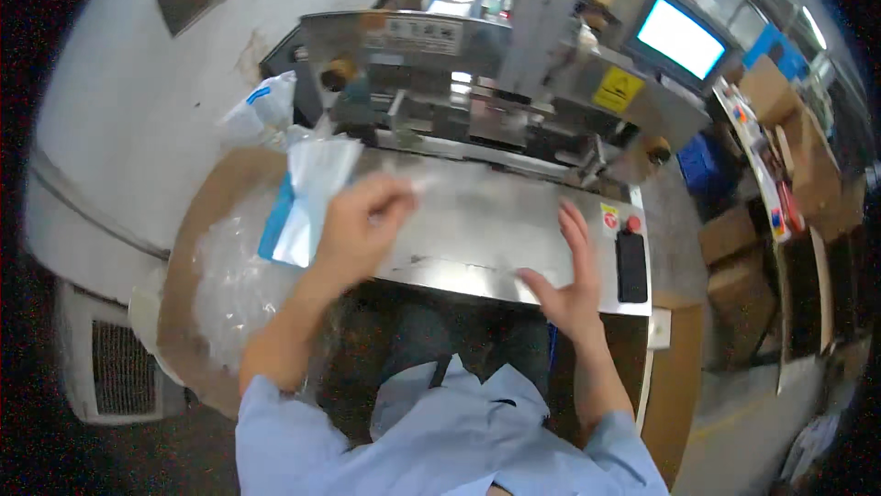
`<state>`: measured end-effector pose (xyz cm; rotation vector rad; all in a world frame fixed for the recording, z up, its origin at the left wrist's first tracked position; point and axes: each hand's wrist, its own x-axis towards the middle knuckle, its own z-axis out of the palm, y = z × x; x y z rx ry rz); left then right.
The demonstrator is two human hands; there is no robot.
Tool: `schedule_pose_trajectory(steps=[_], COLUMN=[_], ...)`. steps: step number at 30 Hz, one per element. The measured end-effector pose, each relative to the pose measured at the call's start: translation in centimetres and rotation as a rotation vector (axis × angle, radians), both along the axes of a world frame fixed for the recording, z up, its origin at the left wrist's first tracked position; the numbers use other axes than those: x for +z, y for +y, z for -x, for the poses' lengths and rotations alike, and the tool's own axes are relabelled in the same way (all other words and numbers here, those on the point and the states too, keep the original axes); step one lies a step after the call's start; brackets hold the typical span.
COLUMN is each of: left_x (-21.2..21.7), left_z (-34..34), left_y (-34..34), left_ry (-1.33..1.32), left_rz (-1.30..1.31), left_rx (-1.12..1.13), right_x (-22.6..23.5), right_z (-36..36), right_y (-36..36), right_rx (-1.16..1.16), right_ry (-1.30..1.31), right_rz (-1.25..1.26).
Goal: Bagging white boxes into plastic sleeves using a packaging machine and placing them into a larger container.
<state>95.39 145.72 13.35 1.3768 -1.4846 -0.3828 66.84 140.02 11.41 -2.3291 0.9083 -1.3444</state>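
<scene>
At nine o'clock from the middle of the view, the left hand [360, 232] is holding its thumb and fingers bent close together above the near-left part of the metal plate [463, 244]. Its fingertips are blurring, so I cannot tell whether they are pinching something thin and clear. Around four o'clock, the right hand [574, 289] is hovering with thumb and fingers spread apart, grasping nothing; the hands are standing well apart. Toward half past nine, the white-and-blue packet [315, 186] is lying beside the left wrist, above the carton [179, 299] of clear bags [243, 262].

For good handling, I judge that a light fingertip pinch is suiting film this slippery-looking, with the right hand staying ready to steady a loose edge. Both hands are best working flat and low over the plate, keeping fingers clear of the machine's workings [500, 120] at one o'clock. The red button [633, 222] is sitting at three o'clock, so the right forearm is needing to avoid knocking it.
</scene>
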Motion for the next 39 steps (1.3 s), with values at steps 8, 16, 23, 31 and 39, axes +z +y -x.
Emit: schedule_pose_trajectory(steps=[8, 16, 23, 31, 39], left_x=[-2.9, -7.0, -10.9, -6.2, -8.3], left_z=[10.1, 10.9, 12.1, 11.6, 9.4], left_y=[3.1, 3.8, 4.7, -1.3, -1.7], left_ry=[0.272, 0.571, 0.397, -0.301, -0.465], left_rz=[-0.470, -0.757, -0.785, -0.222, -0.510], left_rx=[-0.337, -0.339, -0.137, -0.631, -0.784], right_x=[-1.1, -3.9, -5.9, -6.4, -6.7], right_z=[3.7, 6.4, 5.7, 5.6, 7.4], right_y=[-0.3, 0.7, 1.3, 0.2, -0.1], right_rx=[0.252, 0.344, 0.296, 0.353, 0.626], right_ry=[0.141, 0.183, 0.052, 0.423, 0.163], right_rz=[-0.287, -0.342, -0.137, -0.214, -0.523])
